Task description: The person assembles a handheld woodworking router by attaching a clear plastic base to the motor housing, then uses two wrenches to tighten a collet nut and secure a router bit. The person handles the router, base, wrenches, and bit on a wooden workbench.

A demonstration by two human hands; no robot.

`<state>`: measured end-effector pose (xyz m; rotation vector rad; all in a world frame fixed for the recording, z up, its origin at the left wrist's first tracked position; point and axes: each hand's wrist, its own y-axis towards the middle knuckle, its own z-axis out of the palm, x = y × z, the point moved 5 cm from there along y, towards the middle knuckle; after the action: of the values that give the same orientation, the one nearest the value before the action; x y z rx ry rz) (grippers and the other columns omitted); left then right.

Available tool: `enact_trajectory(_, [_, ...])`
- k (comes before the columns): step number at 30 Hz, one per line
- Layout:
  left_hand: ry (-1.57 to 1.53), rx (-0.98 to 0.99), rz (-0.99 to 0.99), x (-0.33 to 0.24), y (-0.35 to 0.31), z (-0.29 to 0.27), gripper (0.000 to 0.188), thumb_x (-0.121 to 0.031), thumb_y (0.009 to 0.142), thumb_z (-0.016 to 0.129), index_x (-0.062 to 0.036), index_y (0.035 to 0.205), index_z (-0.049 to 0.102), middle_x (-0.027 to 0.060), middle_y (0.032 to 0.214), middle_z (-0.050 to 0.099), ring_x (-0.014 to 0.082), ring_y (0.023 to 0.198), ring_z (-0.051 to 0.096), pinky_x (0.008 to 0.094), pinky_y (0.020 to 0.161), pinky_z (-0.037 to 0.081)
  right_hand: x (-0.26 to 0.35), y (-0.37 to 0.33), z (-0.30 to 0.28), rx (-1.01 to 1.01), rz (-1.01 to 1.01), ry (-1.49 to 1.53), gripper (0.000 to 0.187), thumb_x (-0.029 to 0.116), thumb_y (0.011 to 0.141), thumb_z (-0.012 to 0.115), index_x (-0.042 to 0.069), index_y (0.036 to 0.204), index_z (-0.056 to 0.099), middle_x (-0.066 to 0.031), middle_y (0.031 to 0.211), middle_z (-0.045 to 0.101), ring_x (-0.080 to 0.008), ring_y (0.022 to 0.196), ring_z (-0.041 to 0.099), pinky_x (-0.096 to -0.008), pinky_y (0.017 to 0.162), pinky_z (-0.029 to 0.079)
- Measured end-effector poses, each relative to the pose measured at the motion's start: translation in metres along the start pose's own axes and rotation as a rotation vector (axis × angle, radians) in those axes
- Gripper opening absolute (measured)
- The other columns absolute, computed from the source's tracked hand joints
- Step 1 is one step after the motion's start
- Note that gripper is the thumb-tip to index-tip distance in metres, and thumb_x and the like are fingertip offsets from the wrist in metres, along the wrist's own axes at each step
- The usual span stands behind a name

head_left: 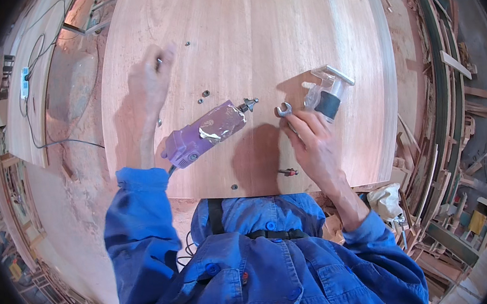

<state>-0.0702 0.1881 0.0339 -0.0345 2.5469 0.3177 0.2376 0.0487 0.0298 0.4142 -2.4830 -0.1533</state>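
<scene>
Cable (31, 122) trails from a socket strip (25, 84) at far left. The left hand (152, 80) is over the wooden panel (278, 25), fingers curled round a small dark piece (159, 63) too blurred to name. Beside its forearm lies the purple power tool (206, 133), with a cutter (249, 104) at its right end. The right hand (313, 142) pinches an open-ended wrench (283, 110) near that cutter; beyond stands a metal-plated tool base (328, 103).

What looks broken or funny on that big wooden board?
The purple power tool looks damaged: a ragged pale patch shows toward its bit, as if the surface had peeled or worn away. A small red-tipped piece and several little dark metal parts lie scattered around the board, which looks untidy.
</scene>
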Motion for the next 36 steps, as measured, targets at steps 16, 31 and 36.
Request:
enact_trajectory(16, [-0.029, 0.294, 0.400, -0.049, -0.095, 0.008, 0.054, -0.037, 0.083, 0.076, 0.0005, 0.118, 0.060, 0.0159, 0.112, 0.062, 0.0320, 0.101, 0.063, 0.0419, 0.084, 0.052, 0.023, 0.093, 0.072, 0.442, -0.207, -0.124, 0.030, -0.004, 0.075, 0.064, 0.000, 0.104, 0.067, -0.0142, 0.117, 0.062, -0.0326, 0.110, 0.060, -0.0413, 0.095, 0.049])
enact_trajectory(31, [-0.036, 0.418, 0.394, -0.065, -0.102, 0.031, 0.069, -0.030, 0.079, 0.080, -0.0057, 0.138, 0.053, 0.0173, 0.123, 0.059, 0.0344, 0.110, 0.061, 0.0394, 0.094, 0.051, 0.004, 0.096, 0.057, 0.500, -0.155, 0.212, 0.028, 0.005, 0.080, 0.068, 0.002, 0.107, 0.063, -0.0148, 0.105, 0.064, -0.0344, 0.101, 0.065, -0.0435, 0.085, 0.055])
enact_trajectory(36, [-0.007, 0.443, -0.040, -0.046, -0.084, 0.017, 0.053, -0.031, 0.085, 0.074, -0.0053, 0.129, 0.059, 0.0130, 0.123, 0.060, 0.0322, 0.108, 0.063, 0.0412, 0.089, 0.052, -0.002, 0.074, 0.028, 0.299, -0.024, 0.135, 0.025, 0.008, 0.083, 0.070, 0.002, 0.106, 0.065, -0.0142, 0.104, 0.065, -0.0334, 0.094, 0.066, -0.0419, 0.080, 0.056])
